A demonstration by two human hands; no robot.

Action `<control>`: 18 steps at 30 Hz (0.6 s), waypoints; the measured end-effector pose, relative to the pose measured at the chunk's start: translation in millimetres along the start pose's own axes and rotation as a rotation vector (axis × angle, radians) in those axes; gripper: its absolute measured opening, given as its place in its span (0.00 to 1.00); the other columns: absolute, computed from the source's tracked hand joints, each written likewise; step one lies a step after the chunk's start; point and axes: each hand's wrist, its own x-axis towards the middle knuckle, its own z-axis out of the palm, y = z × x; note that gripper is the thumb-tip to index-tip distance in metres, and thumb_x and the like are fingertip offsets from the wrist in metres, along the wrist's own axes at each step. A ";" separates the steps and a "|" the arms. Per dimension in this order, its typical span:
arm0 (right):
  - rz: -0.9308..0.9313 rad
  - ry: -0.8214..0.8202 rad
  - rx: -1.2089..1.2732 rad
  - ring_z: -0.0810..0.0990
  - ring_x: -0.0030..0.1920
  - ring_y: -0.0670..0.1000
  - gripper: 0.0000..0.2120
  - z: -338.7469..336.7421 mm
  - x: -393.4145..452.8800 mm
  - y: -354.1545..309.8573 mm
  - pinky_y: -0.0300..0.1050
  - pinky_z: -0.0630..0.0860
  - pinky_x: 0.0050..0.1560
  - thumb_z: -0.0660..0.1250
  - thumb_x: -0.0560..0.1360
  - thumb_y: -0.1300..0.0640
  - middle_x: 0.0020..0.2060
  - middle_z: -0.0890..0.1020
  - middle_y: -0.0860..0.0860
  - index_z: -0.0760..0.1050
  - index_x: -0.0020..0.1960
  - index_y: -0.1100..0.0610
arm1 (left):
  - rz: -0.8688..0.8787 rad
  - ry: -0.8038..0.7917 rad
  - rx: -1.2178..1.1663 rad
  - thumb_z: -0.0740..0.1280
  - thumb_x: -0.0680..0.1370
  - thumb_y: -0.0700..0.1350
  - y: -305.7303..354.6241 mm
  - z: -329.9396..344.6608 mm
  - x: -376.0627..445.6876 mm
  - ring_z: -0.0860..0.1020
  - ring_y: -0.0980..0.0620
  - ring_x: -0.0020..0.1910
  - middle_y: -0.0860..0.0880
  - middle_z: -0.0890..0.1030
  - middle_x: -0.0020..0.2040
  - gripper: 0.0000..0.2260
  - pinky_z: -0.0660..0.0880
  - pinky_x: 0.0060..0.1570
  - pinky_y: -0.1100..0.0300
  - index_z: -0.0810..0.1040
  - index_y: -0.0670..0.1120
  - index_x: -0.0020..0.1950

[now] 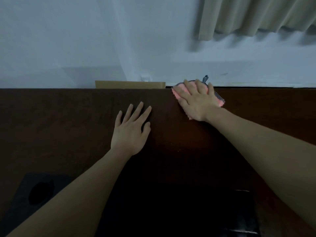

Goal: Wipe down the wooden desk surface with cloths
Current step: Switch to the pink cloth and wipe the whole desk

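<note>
R fingers (188,86) spread flat atop pink cloth (220,102), pressing it at desk (68,117) far edge, cloth under palm w/ grey trim poking out right | our L hand (130,132) fingers splayed, flat on bare desk, well apart from cloth | cardboard box (130,84) behind desk, curtain (256,14) upper right

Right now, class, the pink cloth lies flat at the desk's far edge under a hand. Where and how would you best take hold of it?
Probably by the grey loop sticking up at the back of the pink cloth, reaching over from the front. The right hand presses flat on the cloth at the desk edge, so its middle is covered; the loop stands free. Otherwise, pinch the checked corner exposed right of the hand.
</note>
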 end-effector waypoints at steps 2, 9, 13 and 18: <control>-0.025 0.005 -0.010 0.37 0.81 0.60 0.26 4.6 -20.3 -8.1 0.72 0.38 0.75 0.38 0.84 0.39 0.82 0.40 0.49 0.37 0.80 0.35 | -0.004 0.002 0.000 0.45 0.85 0.58 0.5 0.2 1.1 0.39 0.53 0.81 0.57 0.43 0.83 0.24 0.38 0.79 0.47 0.46 0.62 0.82; -0.192 -0.077 -0.012 0.31 0.79 0.61 0.27 20.5 -133.9 -51.3 0.72 0.35 0.75 0.30 0.79 0.38 0.80 0.33 0.49 0.32 0.78 0.34 | 0.000 0.010 0.016 0.47 0.85 0.57 0.3 1.3 3.3 0.41 0.51 0.82 0.56 0.44 0.83 0.25 0.40 0.79 0.45 0.47 0.62 0.82; -0.182 -0.071 0.009 0.30 0.79 0.58 0.25 23.9 -131.2 -48.1 0.68 0.32 0.76 0.33 0.82 0.37 0.80 0.34 0.46 0.33 0.77 0.31 | 0.004 0.029 0.016 0.48 0.85 0.56 -0.4 3.8 2.9 0.42 0.51 0.82 0.56 0.45 0.83 0.25 0.41 0.79 0.46 0.48 0.61 0.82; 0.056 0.002 0.015 0.34 0.80 0.59 0.26 13.3 -61.8 -26.2 0.70 0.36 0.76 0.36 0.83 0.37 0.82 0.38 0.48 0.35 0.79 0.33 | 0.011 -0.006 0.024 0.46 0.85 0.57 1.0 -0.9 2.3 0.41 0.50 0.82 0.55 0.44 0.83 0.25 0.40 0.79 0.45 0.46 0.60 0.83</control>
